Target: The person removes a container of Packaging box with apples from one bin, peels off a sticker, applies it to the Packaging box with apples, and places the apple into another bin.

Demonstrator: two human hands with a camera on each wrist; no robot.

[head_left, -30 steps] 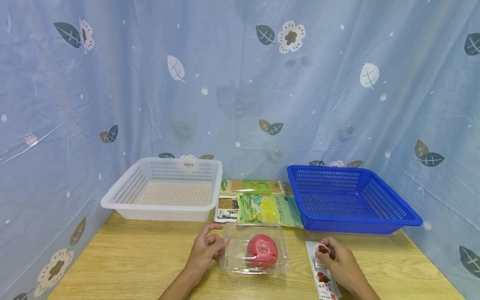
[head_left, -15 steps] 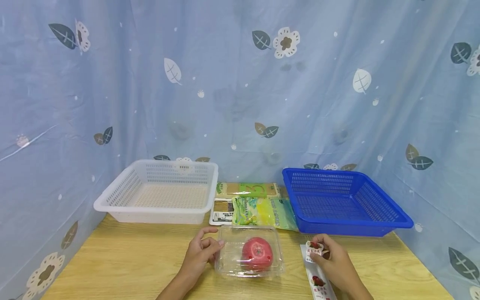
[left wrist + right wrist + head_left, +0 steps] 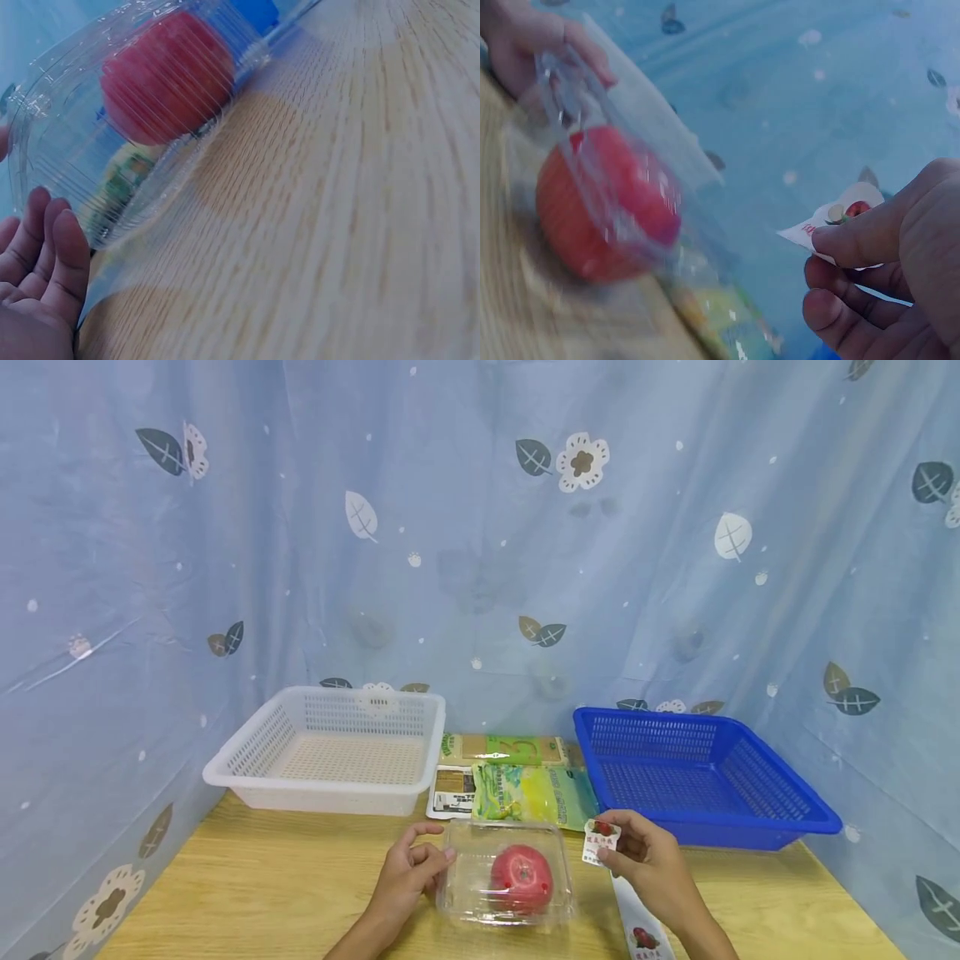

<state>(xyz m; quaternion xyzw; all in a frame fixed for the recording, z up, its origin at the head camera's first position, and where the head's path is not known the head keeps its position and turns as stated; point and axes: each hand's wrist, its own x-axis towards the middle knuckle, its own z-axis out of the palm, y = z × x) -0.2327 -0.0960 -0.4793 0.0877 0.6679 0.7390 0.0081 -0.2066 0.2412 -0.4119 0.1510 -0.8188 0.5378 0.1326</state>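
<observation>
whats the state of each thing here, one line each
box: closed, fruit inside
fruit: whole-looking, under the clear lid
sticker: off the strip, pinched in the right hand
strip: on the table, at least one sticker left
left hand: at the box's left edge
right hand: holding the sticker
yellow-green bag: lying flat
white basket: upright
blue basket: upright

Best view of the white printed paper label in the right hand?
Head: the white printed paper label faces the camera, red picture and lettering showing. Right wrist: angled, partly covered. Left wrist: not visible.
</observation>
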